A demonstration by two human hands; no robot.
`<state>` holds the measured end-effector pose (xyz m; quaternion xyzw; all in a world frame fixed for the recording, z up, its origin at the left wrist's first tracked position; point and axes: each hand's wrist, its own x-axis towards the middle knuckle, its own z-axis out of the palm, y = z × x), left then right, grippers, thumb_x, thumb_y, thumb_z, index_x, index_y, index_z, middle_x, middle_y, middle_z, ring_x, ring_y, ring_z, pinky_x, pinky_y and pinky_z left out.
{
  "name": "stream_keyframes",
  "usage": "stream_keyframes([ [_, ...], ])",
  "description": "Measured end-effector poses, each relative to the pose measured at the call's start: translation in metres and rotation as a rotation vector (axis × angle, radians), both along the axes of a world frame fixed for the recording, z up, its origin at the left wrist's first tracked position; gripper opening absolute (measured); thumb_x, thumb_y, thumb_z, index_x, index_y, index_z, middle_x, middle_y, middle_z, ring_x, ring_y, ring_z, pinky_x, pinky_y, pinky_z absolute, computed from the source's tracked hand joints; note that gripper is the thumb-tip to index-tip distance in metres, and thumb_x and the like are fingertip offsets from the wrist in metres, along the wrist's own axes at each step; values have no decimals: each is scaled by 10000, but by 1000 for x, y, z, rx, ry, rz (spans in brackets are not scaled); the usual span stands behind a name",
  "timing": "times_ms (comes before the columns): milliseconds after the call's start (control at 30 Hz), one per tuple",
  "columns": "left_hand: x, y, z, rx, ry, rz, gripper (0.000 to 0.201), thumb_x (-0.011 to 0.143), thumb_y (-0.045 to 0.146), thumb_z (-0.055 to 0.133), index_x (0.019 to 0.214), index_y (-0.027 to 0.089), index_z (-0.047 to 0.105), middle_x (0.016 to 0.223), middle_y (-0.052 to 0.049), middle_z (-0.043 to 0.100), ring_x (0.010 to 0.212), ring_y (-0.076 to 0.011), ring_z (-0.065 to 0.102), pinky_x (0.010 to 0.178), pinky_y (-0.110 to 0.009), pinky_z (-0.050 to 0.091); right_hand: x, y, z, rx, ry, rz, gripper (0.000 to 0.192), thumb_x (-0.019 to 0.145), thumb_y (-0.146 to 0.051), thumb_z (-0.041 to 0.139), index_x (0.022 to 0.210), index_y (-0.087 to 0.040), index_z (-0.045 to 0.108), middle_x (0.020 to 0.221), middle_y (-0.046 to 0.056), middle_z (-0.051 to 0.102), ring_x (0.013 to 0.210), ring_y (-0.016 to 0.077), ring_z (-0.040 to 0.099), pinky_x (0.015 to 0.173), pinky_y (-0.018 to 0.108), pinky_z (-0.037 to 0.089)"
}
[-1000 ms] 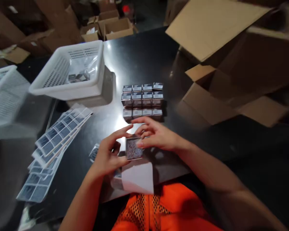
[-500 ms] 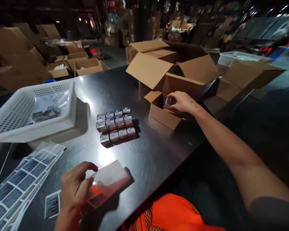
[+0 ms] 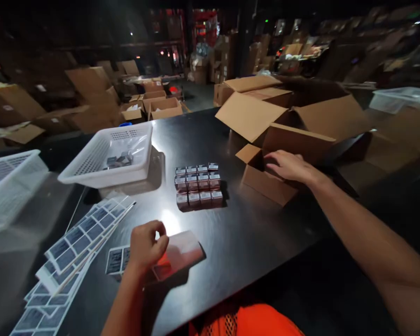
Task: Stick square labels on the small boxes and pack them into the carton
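Table [image 3: 245,242]: one, near edge slanting from lower centre up to the right; open room at centre-right, between boxes and that edge. Small boxes [image 3: 192,181]: twelve, three rows of four, frame centre. Small open carton [image 3: 268,184]: one, right of centre; your right hand [image 3: 289,165] at its opening, fingers parted. Your left hand [image 3: 149,245]: lower centre-left, fingers curled beside one pale sheet [image 3: 186,241]; whether they pinch it, cannot tell. White baskets [image 3: 108,177]: two, left.
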<state>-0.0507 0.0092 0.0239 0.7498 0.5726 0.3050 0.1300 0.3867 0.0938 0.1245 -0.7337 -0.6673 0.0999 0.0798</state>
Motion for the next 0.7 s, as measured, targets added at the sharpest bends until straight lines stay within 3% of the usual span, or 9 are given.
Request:
stream_keyframes([
  [67,6,-2,4,27,1,-44,132,638,271,496,562,217,589,480,9,508,463,-159,459,546,-291,290,-37,-15,-9,340,78,95,335,979,-305,533,1253,-168,670,1321,177,672,1296,368,602,1116,550,465],
  [133,12,-4,6,18,-8,-160,109,658,229,502,626,210,605,549,1,573,494,-159,490,561,-290,317,-86,-37,-26,591,294,361,254,961,-324,611,1169,-199,689,1188,122,722,1144,304,678,1039,465,533],
  [233,18,-6,2,-43,-17,-272,138,692,204,502,733,211,633,641,-3,642,540,-158,538,588,-283,371,-157,-66,-54,485,505,854,329,912,-278,721,1228,-204,666,1192,93,727,1149,270,678,1029,440,544],
  [300,20,-7,0,-74,-18,-318,157,718,216,502,782,213,645,680,-7,670,572,-160,570,609,-278,400,-191,-74,-71,306,579,1005,435,881,-227,756,1294,-181,627,1213,103,719,1128,258,683,997,438,554],
  [367,19,-7,0,-81,-26,-343,149,760,232,510,806,209,651,700,-15,686,589,-163,587,623,-278,406,-209,-73,-86,139,722,963,475,856,-172,766,1303,-172,606,1175,89,727,1010,212,708,889,367,582],
  [433,19,-7,2,-85,2,-303,167,849,272,519,863,202,671,698,-18,692,597,-167,596,632,-280,387,-213,-67,-97,22,887,809,472,835,-138,772,1276,-186,613,1071,45,748,888,162,716,797,289,575],
  [533,19,-5,4,-98,190,-74,277,990,345,466,968,200,701,669,-28,691,600,-184,605,603,-286,289,-205,-61,-108,-87,1011,595,409,826,-143,787,1208,-205,657,878,-16,759,790,137,721,763,249,554],
  [633,20,-2,-1,-77,385,145,389,1039,386,433,821,196,693,598,-42,654,531,-179,552,567,-303,180,-198,-61,-111,-142,996,535,302,846,-155,786,1135,-203,712,836,-18,771,790,142,738,775,245,542],
  [700,20,0,-7,21,395,175,491,1053,426,421,680,194,639,518,-35,590,465,-161,476,547,-303,152,-196,-63,-112,-141,935,572,216,881,-177,766,1094,-207,747,884,-3,788,836,152,748,795,253,536],
])
